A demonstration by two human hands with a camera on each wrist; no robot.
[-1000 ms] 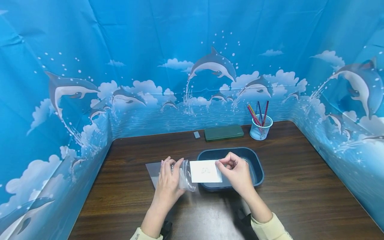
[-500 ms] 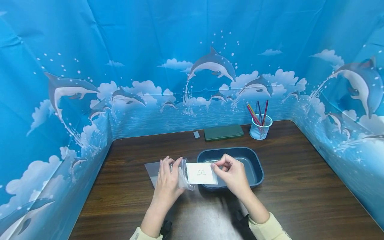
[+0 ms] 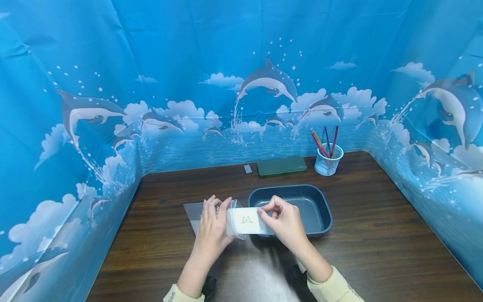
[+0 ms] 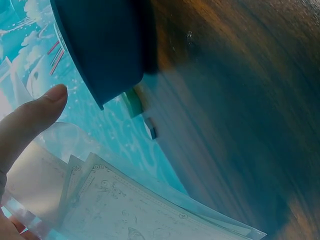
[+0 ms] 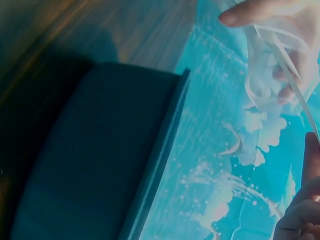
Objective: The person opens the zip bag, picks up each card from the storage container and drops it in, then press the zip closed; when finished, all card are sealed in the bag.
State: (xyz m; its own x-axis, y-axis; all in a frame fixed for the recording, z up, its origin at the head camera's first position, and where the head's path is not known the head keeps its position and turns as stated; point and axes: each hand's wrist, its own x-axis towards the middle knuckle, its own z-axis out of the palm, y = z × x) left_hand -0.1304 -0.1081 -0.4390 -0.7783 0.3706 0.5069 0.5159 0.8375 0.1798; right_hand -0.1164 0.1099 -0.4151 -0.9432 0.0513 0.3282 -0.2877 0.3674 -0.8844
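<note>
In the head view my left hand grips a clear plastic bag, its mouth towards the right. Several printed paper cards lie inside the bag in the left wrist view, near my left thumb. My right hand pinches the right edge of a white card with a small print. That card's left part sits within the bag's mouth, while its right end sticks out over the near rim of the dark blue bin. Edge-on, the card shows in the right wrist view.
Behind the bin lie a flat green case and a small grey eraser-like block. A light blue cup with several coloured pencils stands at the back right. A dolphin-printed curtain surrounds the wooden table.
My right hand has moved left and slightly towards me, sliding the card deeper into the bag's mouth. My left hand stays almost still with the bag.
</note>
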